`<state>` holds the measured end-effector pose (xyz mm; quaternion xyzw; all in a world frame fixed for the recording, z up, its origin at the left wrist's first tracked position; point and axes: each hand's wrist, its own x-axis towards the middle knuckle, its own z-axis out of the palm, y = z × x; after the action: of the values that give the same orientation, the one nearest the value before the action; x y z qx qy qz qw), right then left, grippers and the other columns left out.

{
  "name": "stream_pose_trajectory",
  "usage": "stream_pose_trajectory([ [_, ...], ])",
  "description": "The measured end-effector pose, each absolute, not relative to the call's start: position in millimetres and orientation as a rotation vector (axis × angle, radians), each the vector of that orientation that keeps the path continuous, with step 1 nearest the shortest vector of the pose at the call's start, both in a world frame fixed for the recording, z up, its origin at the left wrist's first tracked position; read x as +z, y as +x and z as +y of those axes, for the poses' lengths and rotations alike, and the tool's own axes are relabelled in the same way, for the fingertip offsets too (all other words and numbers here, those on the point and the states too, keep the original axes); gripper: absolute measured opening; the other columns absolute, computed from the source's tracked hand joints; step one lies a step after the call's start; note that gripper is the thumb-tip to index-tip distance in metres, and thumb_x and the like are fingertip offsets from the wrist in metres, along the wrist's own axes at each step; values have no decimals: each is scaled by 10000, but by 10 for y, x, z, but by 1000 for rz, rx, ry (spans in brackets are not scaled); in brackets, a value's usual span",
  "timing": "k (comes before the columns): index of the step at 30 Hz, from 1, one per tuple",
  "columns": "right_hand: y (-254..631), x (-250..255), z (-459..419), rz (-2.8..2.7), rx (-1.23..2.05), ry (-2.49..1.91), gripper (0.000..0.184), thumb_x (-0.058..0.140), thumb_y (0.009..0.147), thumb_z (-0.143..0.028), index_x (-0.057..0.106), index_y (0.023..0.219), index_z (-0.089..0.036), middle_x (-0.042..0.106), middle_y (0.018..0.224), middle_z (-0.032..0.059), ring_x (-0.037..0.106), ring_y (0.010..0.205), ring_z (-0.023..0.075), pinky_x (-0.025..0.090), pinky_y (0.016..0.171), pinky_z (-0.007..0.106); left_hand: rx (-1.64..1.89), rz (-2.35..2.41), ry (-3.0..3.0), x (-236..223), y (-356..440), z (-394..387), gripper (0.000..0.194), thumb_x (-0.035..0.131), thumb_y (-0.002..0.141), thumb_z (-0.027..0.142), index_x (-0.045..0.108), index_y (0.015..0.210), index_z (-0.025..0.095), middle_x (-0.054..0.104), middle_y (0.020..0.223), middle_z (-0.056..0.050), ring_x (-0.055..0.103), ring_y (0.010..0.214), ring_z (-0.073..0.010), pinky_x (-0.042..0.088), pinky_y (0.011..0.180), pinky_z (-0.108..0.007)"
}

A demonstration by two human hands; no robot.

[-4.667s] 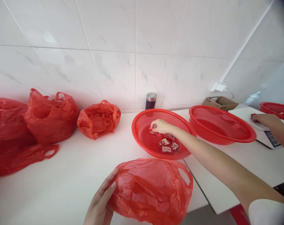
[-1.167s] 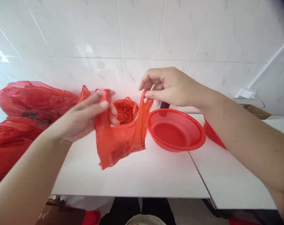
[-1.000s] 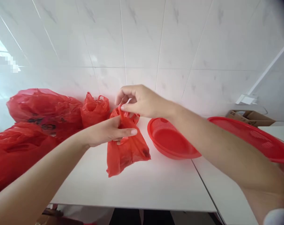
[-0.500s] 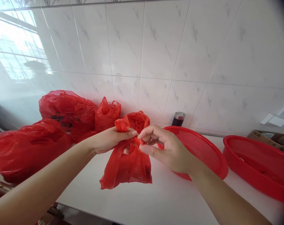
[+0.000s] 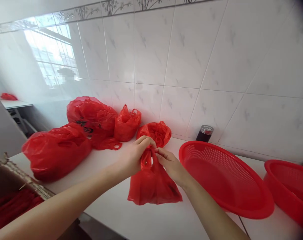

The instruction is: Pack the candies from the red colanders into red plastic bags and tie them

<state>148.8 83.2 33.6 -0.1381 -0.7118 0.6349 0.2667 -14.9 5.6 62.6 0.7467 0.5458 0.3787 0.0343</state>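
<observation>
A small red plastic bag (image 5: 153, 185) rests on the white counter (image 5: 111, 206) in front of me. My left hand (image 5: 132, 156) pinches one of its handles at the top. My right hand (image 5: 170, 165) grips the other handle from the right. Both handles are pulled together above the bag's bulging body. What the bag holds is hidden by the plastic.
Several filled red bags (image 5: 56, 150) lie along the tiled wall at the left, the nearest one (image 5: 155, 131) just behind my hands. A red mesh basket (image 5: 224, 180) stands to the right, another (image 5: 289, 190) beyond it. A dark flask (image 5: 204, 133) stands by the wall.
The bag has come down from mid-air onto the counter, and my hands have brought its two handles together. My view has swung to the left.
</observation>
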Motion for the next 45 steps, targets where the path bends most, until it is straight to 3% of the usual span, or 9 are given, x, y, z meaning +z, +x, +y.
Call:
stream_pose_trajectory([
  [11,1684,-719,853,-1662,1595,-907,413,495,893,-609,497,728,-230,667,815,55,667,788,232,560,713,388,832,1827,1781,-220,-817,-757,243,475,709,126,671,822,214,720,816,-33,627,711,-199,465,654,-279],
  [17,1489,-955,897,-1629,1510,-970,423,447,890,-643,494,736,-253,667,810,36,666,797,230,554,719,382,996,1871,1315,-359,-872,-744,384,487,866,492,703,702,219,718,781,-40,628,784,-220,481,787,-335],
  [22,1404,-1025,794,-1672,1572,-958,398,534,856,-632,524,873,-234,685,924,40,665,833,209,534,755,354,1049,1864,1076,-437,-1011,-609,478,488,844,590,704,959,180,729,960,-107,683,827,-235,547,730,-369],
  [25,1366,-1103,745,-1671,1561,-956,396,578,841,-609,516,932,-228,680,957,39,655,862,203,522,792,354,1230,1963,1044,-361,-1064,-619,574,447,882,539,477,1331,182,645,1183,-156,660,990,-257,532,833,-427],
  [27,1341,-1130,722,-1681,1518,-983,401,599,831,-602,517,956,-230,677,996,43,642,916,209,512,820,359,1395,2060,1094,-271,-1046,-617,621,479,886,458,308,1435,224,484,1398,-158,537,1209,-261,429,1004,-460],
  [31,1279,-1090,654,-1696,1484,-996,406,621,822,-589,518,968,-224,682,1010,55,635,951,221,509,828,363,1092,2101,1968,-236,-891,-488,530,599,849,325,453,1357,282,392,1496,-88,293,1397,-283,141,1167,-493],
  [36,1245,-1063,569,-1649,1494,-948,392,579,852,-583,522,945,-208,697,932,57,652,885,209,528,795,348,441,1935,2167,-440,-798,-237,364,642,799,239,608,1155,175,670,1109,-139,601,1052,-317,403,972,-473],
  [40,1282,-1267,612,-1566,1409,-1020,455,618,808,-594,516,1036,-213,689,924,44,651,827,199,546,737,338,553,1970,1936,-184,-1095,-525,165,498,902,318,600,873,193,627,730,-15,593,669,-175,454,609,-276],
  [45,1255,-1647,654,-1688,1375,-1204,515,673,715,-618,559,988,-197,680,920,52,658,839,214,541,780,349,990,2037,1356,374,-1746,-1603,355,474,901,530,556,895,185,630,826,-2,615,736,-160,493,612,-246],
])
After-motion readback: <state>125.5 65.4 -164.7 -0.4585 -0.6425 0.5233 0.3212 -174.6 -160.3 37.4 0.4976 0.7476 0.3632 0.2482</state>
